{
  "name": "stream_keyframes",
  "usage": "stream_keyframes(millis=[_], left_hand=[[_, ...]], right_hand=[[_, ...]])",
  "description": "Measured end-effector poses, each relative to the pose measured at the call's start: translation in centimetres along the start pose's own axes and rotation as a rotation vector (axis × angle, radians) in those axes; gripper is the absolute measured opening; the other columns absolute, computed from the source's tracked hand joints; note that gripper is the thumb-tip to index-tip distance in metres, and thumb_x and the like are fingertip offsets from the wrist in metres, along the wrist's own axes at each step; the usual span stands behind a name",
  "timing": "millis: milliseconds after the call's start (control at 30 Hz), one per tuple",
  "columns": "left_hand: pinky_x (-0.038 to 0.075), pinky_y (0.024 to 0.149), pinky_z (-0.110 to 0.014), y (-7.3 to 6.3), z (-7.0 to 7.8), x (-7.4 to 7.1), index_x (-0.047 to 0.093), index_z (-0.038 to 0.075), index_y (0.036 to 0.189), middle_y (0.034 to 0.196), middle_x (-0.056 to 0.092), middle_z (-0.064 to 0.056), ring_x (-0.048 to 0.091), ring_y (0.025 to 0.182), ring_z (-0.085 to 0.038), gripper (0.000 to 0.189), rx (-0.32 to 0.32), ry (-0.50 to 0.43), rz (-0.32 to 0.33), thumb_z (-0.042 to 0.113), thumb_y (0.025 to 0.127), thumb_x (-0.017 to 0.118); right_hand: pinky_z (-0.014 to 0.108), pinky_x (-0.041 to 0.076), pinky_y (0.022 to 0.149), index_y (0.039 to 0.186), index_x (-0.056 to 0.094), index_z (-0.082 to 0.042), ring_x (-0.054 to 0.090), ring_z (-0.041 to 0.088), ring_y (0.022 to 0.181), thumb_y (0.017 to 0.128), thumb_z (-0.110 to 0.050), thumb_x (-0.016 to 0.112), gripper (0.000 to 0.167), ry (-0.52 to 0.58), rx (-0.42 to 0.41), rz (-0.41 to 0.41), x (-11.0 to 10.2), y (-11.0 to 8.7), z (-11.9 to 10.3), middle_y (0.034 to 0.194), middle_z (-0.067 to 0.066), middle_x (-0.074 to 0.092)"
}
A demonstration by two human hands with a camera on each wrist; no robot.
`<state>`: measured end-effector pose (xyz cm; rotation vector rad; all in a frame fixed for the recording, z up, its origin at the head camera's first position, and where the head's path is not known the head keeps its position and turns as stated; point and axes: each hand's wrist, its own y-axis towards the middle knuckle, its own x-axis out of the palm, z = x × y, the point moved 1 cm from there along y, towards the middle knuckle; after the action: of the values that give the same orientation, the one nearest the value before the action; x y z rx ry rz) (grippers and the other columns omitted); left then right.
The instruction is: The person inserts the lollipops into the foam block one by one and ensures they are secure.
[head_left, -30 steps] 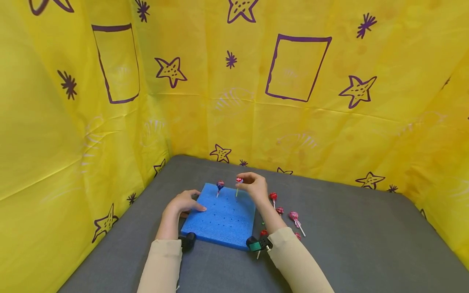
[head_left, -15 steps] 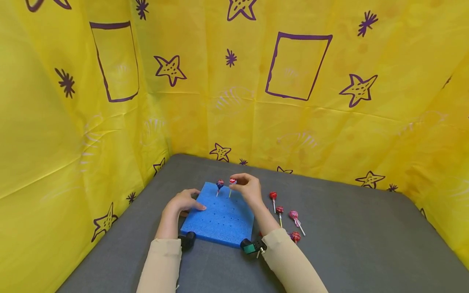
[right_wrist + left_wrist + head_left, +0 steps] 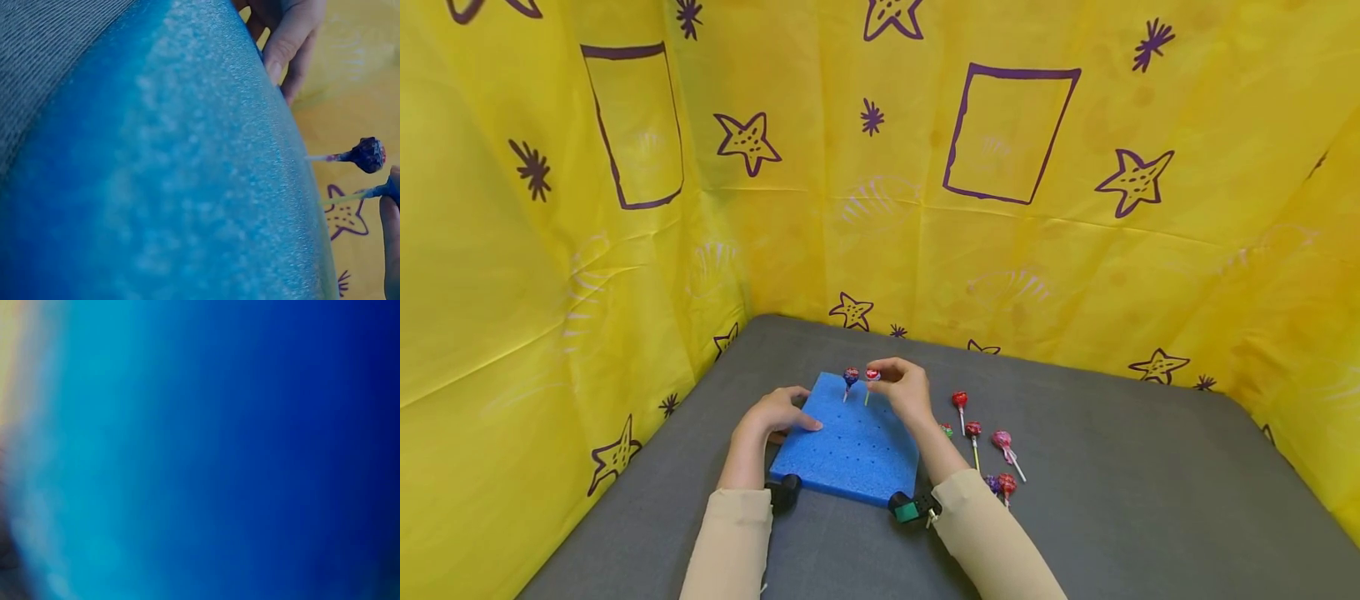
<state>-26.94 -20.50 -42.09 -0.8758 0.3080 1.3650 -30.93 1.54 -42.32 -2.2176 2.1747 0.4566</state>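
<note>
A blue foam board [image 3: 850,479] with rows of small holes lies on the grey table. At its left edge my left hand [image 3: 777,412] holds it, thumb on top. My right hand [image 3: 908,392] pinches a red-and-white lollipop [image 3: 872,376] by its head over the far part of the board. Its yellowish stick [image 3: 342,200] points down, the lower end at the foam surface. Just left of it a dark-wrapped lollipop [image 3: 851,375] stands upright in the board; the right wrist view shows both. Only blurred blue foam [image 3: 187,450] fills the left wrist view.
Several loose lollipops lie right of the board, among them a red one [image 3: 959,400], a pink one [image 3: 1001,439] and a red one [image 3: 1007,482] nearer me. The right forearm partly covers this group. Yellow fabric walls [image 3: 820,250] enclose the table [image 3: 1112,500].
My right hand has carried the lollipop left and slightly down, close beside the standing one. More loose lollipops show past the forearm. The left hand keeps its place on the board.
</note>
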Motion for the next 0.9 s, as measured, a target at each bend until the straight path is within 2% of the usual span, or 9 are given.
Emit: stream_keyframes(millis=[467,900], left_hand=[[0.058,0.084,-0.05,0.11,0.0,0.0,0.045,0.008,0.146,0.147,0.042,-0.029,0.058,0.112,-0.04,0.077,0.003,0.004,0.002,0.029,0.08,0.08],[0.058,0.084,-0.05,0.28,-0.22,0.04,0.045,0.009,0.145,0.146,0.043,-0.028,0.058,0.111,-0.04,0.078,0.001,0.002,0.006,0.03,0.08,0.081]], right_hand=[[0.023,0.053,0.071,0.1,0.077,-0.009,0.066,0.015,0.089,0.078,-0.006,0.081,0.023,-0.072,0.016,-0.056,-0.1,-0.36,0.25,0.103,0.011,0.075],[0.026,0.056,0.076,0.101,0.077,-0.012,0.068,0.018,0.092,0.079,-0.008,0.08,0.023,-0.085,0.04,-0.069,-0.1,-0.4,0.2,0.104,0.009,0.075]])
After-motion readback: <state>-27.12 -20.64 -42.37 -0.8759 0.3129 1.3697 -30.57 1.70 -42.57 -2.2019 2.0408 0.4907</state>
